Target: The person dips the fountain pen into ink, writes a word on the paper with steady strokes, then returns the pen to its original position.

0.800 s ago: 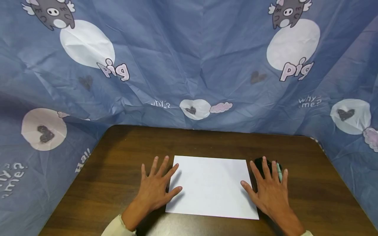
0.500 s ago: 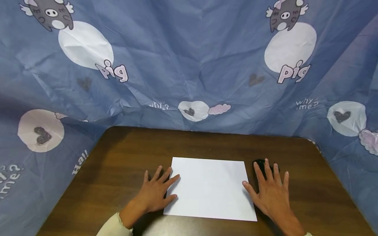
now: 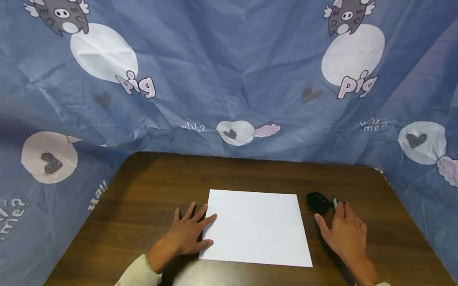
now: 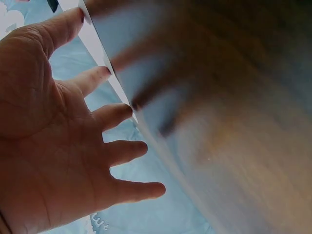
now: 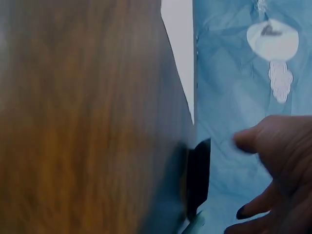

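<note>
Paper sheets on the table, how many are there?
1. The white sheet lies on the table, left hand at one edge, right hand beyond the opposite edge. Another directly beneath could be hidden.

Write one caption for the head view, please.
Left hand spread at the paper, right hand beside a black object and green item.

Every word is printed on the blue cloth (image 3: 247,91). Beyond the left grip (image 3: 186,236) and to its left is a "pig" word (image 3: 136,84); straight beyond that grip, a creased "hy?" fragment (image 3: 193,126). To its left is a "Ha!!" print (image 3: 97,195), and farther left a cut-off "me?" print (image 3: 12,227). Beyond the right grip (image 3: 347,238) stand a second "pig" (image 3: 357,84) and, nearer and slightly right, a "why? me?" print (image 3: 373,124).
</note>
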A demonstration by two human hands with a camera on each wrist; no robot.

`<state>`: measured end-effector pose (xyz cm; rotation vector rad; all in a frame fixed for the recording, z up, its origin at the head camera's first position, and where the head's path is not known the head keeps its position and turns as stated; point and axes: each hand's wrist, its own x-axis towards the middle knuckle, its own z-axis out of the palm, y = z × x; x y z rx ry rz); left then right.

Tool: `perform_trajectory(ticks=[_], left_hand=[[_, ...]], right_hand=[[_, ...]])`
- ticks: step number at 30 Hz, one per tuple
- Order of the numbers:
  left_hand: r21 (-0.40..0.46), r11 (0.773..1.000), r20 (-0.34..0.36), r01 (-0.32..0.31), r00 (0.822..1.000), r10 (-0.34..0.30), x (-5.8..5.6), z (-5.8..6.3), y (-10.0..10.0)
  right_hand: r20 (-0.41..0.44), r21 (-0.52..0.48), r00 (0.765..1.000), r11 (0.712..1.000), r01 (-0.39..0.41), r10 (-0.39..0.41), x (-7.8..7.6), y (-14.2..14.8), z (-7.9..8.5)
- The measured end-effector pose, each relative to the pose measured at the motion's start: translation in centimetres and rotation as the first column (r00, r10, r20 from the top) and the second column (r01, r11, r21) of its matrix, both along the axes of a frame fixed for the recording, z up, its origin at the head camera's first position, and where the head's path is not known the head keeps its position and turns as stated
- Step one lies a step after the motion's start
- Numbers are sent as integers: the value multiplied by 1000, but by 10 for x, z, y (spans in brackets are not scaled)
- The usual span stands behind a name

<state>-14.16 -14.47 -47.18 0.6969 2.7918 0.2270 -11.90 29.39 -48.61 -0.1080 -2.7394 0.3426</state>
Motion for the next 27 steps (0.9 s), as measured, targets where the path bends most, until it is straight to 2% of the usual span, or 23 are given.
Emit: perform_trajectory(ticks=[3,7,11,16,23,27], left_hand=[[8,1000,7,9,1000,-9,-1,1,2],[15,999,8,33,999,-33,-3,1,2],[30,998,4,46,999,-46,-4,2,2],[45,998,44,43,998,-45,-1,3,1],[36,999,66,25,997,-27,-2,4,2],[40,999,61,26,998,-29,-3,3,3]], right_hand=[[100,-15,994,999,52,-50,-2,11,-1],[217,-27,972,995,96,-88,-5,25,-2],[254,-69,961,989,131,-110,-8,33,-1],[327,-132,935,973,189,-137,-9,39,-2],[334,-212,928,946,244,-165,-12,44,-3],[259,-257,943,926,275,-208,-14,42,-1]])
